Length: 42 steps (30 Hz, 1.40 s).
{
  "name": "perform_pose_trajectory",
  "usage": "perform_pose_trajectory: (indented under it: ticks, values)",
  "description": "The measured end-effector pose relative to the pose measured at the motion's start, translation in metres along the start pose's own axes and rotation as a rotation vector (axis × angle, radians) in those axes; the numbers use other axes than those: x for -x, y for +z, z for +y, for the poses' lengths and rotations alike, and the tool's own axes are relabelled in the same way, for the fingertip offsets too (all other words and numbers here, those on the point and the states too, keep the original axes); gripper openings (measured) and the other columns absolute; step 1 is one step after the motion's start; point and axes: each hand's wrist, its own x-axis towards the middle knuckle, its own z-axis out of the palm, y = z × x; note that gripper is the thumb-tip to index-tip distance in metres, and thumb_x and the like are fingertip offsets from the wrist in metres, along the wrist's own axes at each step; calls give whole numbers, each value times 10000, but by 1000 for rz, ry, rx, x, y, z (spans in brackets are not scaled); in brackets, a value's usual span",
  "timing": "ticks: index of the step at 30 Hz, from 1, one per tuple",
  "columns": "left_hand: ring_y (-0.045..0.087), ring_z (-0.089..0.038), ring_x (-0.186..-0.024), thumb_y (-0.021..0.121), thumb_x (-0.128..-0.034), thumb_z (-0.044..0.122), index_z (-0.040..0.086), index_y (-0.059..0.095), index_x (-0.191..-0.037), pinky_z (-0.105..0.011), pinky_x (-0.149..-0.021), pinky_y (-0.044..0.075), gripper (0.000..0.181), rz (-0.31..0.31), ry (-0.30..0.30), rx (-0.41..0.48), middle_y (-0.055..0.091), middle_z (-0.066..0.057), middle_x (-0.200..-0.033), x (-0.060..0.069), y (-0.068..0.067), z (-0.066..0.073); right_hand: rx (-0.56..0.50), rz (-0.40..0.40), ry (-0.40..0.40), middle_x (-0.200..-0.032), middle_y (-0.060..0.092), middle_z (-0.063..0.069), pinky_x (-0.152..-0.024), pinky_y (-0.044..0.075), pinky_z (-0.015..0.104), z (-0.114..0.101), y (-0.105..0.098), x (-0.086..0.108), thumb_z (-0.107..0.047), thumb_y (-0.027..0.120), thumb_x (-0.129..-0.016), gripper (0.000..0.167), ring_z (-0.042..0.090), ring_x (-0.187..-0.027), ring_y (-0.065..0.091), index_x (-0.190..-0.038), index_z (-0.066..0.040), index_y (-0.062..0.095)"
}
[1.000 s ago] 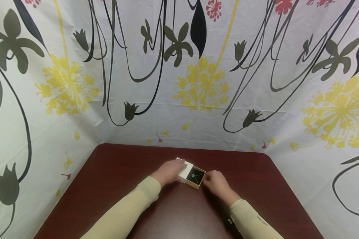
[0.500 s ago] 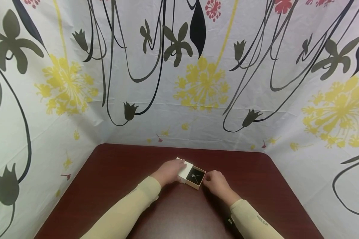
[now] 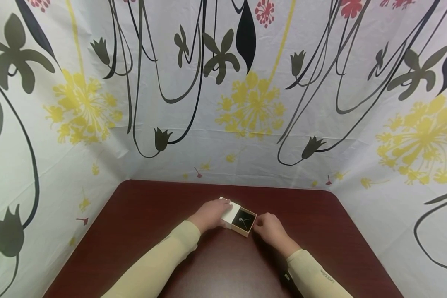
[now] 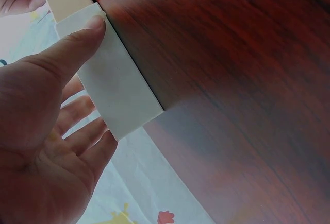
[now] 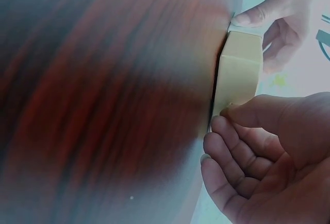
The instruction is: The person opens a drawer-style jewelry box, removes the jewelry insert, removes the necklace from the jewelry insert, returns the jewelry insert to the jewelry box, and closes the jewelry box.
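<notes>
A small slide-out jewelry box lies on the table, its white sleeve (image 3: 231, 213) to the left and its tan drawer (image 3: 241, 232) pulled partly out to the right. On the drawer's black lining rests a thin silver necklace (image 3: 241, 220) with a small round pendant. My left hand (image 3: 210, 213) grips the sleeve, thumb on the near side in the left wrist view (image 4: 56, 80) and fingers across to the far side. At the drawer's outer end, my right hand (image 3: 271, 230) pinches with thumb and forefinger; the exact contact is partly hidden in the right wrist view (image 5: 268, 147).
The dark red-brown table (image 3: 164, 194) has rounded far corners. White cloth (image 3: 193, 116) printed with flowers and stems hangs close behind it and along both sides. Long pale yellow sleeves cover both forearms.
</notes>
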Motion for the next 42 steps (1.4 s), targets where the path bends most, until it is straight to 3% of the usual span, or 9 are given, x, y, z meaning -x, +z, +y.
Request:
perform_pose_trajectory:
  ticks: [42]
  values:
    - [577,-281,-1474,942,-881,403,132,691,-1470,-401,-1195,496,695,-7,1,7,596,-122,-1608,1,-2,1,-16,-6,13,-588,369,-127,-579,368,295,3,1,2,1,753,-878,432,88,-581,371,-593,-177,481]
